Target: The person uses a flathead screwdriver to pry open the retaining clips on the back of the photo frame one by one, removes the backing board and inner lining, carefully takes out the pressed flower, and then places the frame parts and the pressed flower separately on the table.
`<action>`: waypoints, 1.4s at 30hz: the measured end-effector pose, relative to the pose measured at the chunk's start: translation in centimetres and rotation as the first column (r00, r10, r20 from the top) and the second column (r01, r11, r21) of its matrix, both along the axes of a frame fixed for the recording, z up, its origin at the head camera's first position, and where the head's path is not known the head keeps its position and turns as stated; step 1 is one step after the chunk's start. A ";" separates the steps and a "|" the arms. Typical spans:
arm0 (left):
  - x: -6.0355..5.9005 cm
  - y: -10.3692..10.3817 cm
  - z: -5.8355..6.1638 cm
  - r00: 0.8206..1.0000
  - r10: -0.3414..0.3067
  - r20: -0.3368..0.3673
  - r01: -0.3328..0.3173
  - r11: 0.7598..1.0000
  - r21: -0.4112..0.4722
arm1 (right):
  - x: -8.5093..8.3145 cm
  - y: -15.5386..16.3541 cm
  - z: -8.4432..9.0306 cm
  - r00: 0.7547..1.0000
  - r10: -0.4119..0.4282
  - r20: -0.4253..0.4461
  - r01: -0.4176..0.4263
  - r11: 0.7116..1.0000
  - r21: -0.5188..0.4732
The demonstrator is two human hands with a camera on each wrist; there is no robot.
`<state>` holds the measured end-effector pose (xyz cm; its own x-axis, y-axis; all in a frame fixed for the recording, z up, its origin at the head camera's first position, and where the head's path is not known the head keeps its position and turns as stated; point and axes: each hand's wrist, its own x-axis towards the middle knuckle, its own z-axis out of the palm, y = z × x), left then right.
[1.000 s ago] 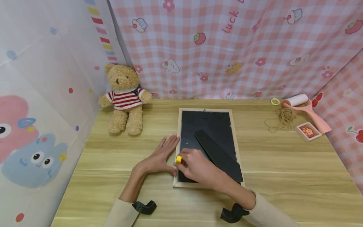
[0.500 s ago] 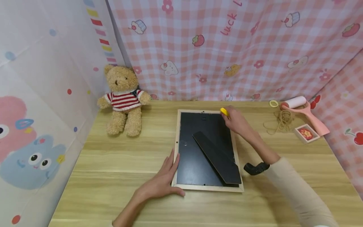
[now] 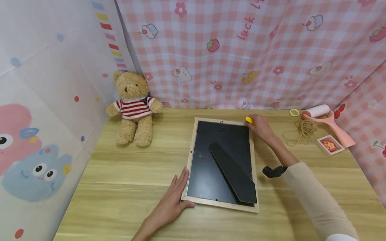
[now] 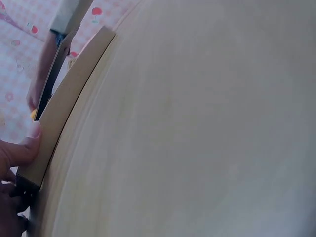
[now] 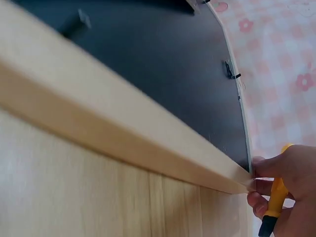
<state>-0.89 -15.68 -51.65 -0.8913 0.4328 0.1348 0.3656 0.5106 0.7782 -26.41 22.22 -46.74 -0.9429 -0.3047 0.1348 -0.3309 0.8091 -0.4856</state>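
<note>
A picture frame [image 3: 223,160] with a pale wooden border lies face down, its black backing up and a black easel stand [image 3: 233,174] slanting across it. My left hand [image 3: 170,199] rests at its lower left corner, straight fingers along the left side and thumb at the bottom edge. At the upper right corner, my right hand [image 3: 261,128] touches the frame. Tucked in that hand is a yellow tool with a black end [image 5: 278,197]; its working tip is hidden. In the left wrist view, the left thumb [image 4: 30,145] presses on the frame's wooden side [image 4: 69,101].
A teddy bear [image 3: 134,107] in a striped top sits at the back left. At the back right lie a pink-handled roller [image 3: 331,124], twine [image 3: 306,130], a yellow ring [image 3: 294,112] and a small box [image 3: 330,145]. Patterned cloth [image 3: 229,67] hangs behind the table.
My right hand has moved with the yellow tool from the frame's lower left side to its upper right corner. My left hand has slid down to the lower corner. The frame has turned slightly clockwise.
</note>
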 end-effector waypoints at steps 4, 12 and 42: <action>-0.9 -0.7 0.0 0.994 0.052 -0.094 -0.052 0.999 0.010 | 0.5 1.5 -0.1 1.000 -0.003 0.016 0.003 1.000 -0.014; -2.7 -1.1 -0.2 0.937 0.330 -0.115 -0.320 0.943 0.094 | 1.9 4.8 -1.3 0.999 -0.027 -0.022 0.025 0.996 -0.081; -10.4 -1.8 -0.8 0.980 0.127 0.150 -0.125 0.992 -0.024 | 16.1 7.1 -0.6 0.986 -0.073 0.149 0.077 0.997 -0.020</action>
<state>-11.25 -17.50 -52.45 -0.9485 0.3165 -0.0109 0.1763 0.5563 0.8121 -10.29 29.36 -47.29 -0.9730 -0.2308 -0.0013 -0.1927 0.8153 -0.5460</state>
